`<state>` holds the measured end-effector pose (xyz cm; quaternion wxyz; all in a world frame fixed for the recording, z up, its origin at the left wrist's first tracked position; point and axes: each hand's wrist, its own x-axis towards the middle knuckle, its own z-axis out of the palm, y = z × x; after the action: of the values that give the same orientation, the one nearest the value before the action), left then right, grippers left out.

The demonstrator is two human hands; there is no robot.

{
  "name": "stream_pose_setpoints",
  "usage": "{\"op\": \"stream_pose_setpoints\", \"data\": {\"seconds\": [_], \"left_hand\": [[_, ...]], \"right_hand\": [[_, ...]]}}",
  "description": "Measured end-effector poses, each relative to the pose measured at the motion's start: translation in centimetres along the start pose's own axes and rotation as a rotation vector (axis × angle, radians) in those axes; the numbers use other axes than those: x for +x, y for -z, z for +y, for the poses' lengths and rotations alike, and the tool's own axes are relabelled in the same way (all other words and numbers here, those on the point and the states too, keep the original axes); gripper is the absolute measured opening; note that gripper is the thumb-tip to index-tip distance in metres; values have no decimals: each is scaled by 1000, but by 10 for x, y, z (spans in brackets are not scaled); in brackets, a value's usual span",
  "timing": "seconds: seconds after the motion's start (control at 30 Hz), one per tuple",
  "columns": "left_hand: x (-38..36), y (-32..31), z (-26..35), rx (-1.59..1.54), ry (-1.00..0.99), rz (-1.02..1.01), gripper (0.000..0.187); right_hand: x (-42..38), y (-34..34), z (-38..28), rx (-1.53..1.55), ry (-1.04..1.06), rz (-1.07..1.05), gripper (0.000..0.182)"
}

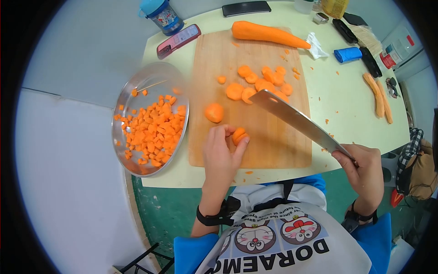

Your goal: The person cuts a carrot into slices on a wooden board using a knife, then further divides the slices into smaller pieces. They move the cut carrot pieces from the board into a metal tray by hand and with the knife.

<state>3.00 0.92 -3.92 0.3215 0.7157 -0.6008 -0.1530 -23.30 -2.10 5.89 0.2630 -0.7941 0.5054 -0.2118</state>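
Nearest the person, the left hand (221,153) pinched a small stack of carrot slices (239,135) between its fingers (241,145) at the near part of the cutting board (269,150). The right hand (362,166), off the board's near right corner, gripped a cleaver (296,119) whose long blade ran up and left over the board, its tip above the loose carrot rounds (260,82). A carrot stub (214,112) lay just beyond the stack. Left of the board stood a metal bowl (137,98) of diced carrot. At the board's far edge a whole carrot (269,34) lay crosswise, tip pointing right. The pale desk (337,96) met a green floor.
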Motion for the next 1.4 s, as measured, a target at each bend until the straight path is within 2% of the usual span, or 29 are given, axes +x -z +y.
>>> {"op": "stream_pose_setpoints", "data": {"seconds": [0.1,0.2,0.27,0.4,0.5,0.57,0.6,0.67,0.8,0.87,1.07,1.2,1.3,1.4], "left_hand": [[1,-3,5,-40,50,-30,35],[-2,-5,10,-59,14,64,36],[-10,2,18,-114,105,9,40],[-20,4,22,-70,164,23,36],[-20,-5,17,-180,99,24,32],[-14,-11,16,63,-174,141,28],[-13,-11,16,63,-175,141,28],[-10,-8,16,39,-42,38,27],[-10,3,7,-38,-106,-51,26],[-12,7,7,-151,23,-92,26],[-18,17,-10,-136,149,36,23],[-27,22,-17,-41,159,25,24],[-33,24,-10,20,149,36,28],[-38,26,-4,-48,202,-10,36]], "right_hand": [[-2,1,2,1,-66,3,13],[-7,1,6,9,-81,6,13],[-10,1,9,-6,-51,17,14],[-14,4,11,5,-75,8,14],[-14,1,15,15,-65,-1,14],[-14,-1,16,-1,-49,6,14],[-14,-1,15,-1,-49,8,14],[-16,1,14,5,-48,-4,13],[-18,1,15,13,-40,9,14],[-17,2,16,2,-56,1,14],[-16,0,17,-12,-58,-13,13],[-15,-4,15,-24,-71,-44,13],[-13,-12,11,-28,-31,-48,12],[-7,-20,1,-72,92,-132,11]]}}
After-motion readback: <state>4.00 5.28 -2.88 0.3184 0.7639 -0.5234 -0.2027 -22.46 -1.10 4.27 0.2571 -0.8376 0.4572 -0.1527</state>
